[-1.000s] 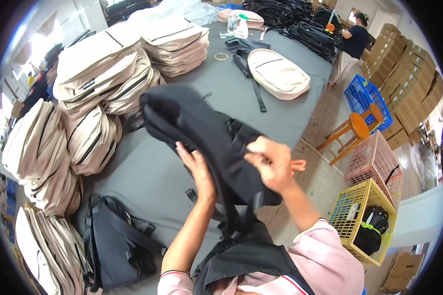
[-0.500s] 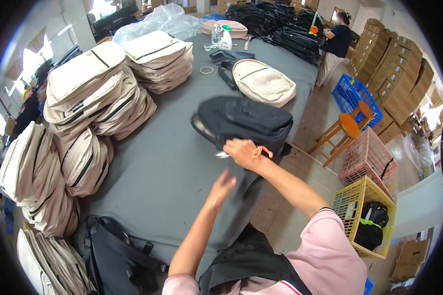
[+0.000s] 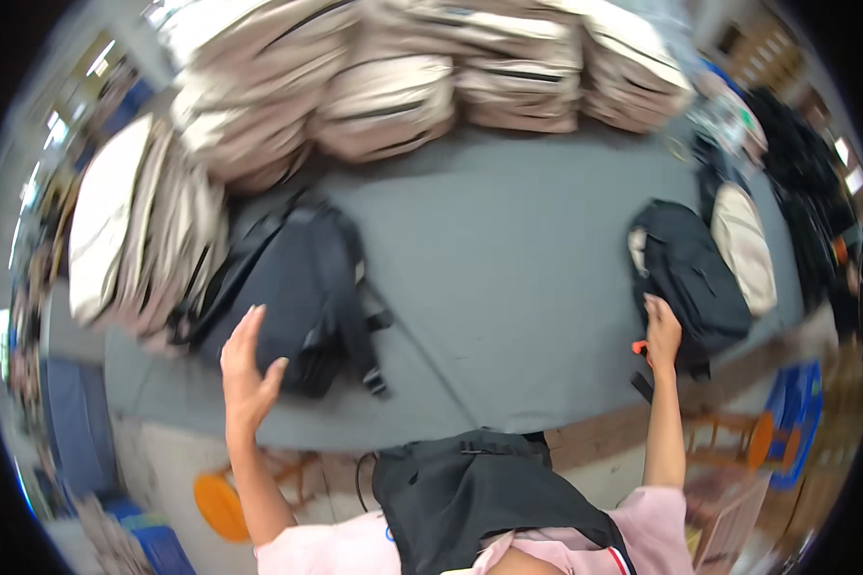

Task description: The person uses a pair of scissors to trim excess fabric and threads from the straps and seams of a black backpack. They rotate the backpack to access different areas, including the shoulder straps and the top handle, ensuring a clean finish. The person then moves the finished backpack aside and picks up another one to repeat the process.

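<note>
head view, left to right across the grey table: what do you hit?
Beige backpack stack → black backpack beside the left hand → bare grey table → right hand → second black backpack → single beige backpack.

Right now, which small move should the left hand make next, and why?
Probably lower the left hand onto the black backpack lying just beyond it. The hand is open and empty over the grey table, while the right hand is busy at the other black backpack.
</note>
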A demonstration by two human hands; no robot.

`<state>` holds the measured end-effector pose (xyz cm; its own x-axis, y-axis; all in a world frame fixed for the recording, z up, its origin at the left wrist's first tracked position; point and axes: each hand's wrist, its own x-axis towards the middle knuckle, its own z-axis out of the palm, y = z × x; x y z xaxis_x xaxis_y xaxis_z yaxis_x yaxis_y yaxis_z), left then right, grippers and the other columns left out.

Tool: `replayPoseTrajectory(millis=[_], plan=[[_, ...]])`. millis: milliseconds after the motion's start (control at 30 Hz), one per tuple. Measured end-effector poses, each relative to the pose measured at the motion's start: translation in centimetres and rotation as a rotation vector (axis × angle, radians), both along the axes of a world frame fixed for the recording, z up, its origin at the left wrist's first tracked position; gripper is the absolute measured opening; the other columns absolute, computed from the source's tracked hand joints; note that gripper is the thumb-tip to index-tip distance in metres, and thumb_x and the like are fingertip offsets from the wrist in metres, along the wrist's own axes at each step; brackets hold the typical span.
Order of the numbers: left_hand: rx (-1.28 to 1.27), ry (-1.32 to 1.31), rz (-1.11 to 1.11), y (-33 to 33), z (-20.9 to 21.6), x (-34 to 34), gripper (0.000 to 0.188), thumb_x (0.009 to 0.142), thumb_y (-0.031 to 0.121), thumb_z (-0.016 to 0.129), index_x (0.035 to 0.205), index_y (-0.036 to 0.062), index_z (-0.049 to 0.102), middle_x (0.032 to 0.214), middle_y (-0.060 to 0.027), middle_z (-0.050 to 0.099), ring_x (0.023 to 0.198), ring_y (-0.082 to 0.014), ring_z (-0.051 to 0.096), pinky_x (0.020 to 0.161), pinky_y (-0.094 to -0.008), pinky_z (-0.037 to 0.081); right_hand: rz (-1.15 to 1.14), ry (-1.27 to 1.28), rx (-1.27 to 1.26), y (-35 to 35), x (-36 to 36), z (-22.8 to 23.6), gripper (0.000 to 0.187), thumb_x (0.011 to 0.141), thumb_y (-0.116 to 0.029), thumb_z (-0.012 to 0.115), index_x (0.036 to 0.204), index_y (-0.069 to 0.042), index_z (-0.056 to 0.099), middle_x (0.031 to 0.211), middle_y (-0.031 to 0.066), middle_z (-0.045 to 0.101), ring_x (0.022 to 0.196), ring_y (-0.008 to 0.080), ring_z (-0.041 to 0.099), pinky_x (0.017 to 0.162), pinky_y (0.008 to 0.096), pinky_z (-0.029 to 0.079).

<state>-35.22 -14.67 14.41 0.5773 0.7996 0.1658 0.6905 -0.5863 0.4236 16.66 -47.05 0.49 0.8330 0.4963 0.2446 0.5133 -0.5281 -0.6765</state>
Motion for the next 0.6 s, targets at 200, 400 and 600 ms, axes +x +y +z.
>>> replayPoseTrajectory(millis=[200,400,600], plan=[[-0.088,0.451,0.017,-4.3,-5.7,-2.9,0.087,0.062,0.007,0.069,0.141,0.0146,0.034,0.149,-0.0144,0.024,0.139,-0.0333,0.019,0.108,-0.0607,0.013,0.180,0.509,0.200,4.4,-9.4,-0.2,0.024,0.096,-0.024,0.051,0.102,-0.004,0.062,0.085,0.0053,0.066,0.059,0.0074,0.059,0.045,0.0182,0.041],[0.306,0.158,-0.126,-2.0,-10.1,-1.9,0.051,0.063,-0.004,0.059,0.113,0.0045,0.059,0.116,-0.0144,0.061,0.112,-0.0283,0.056,0.096,-0.0388,0.043,0.563,0.881,0.202,12.1,-17.8,1.4,0.021,0.095,-0.018,0.052,0.102,-0.001,0.062,0.080,0.0071,0.065,0.053,0.0082,0.057,0.046,0.0228,0.044],[0.159,-0.116,-0.357,-11.5,-6.9,8.8,0.043,0.053,0.005,0.065,0.095,0.0013,0.059,0.075,-0.0092,0.058,0.065,-0.0266,0.056,0.059,-0.0358,0.048,0.609,0.798,0.163,14.8,-20.1,4.5,0.022,0.095,-0.017,0.051,0.101,0.001,0.062,0.080,0.0085,0.064,0.051,0.0075,0.055,0.046,0.0227,0.043]])
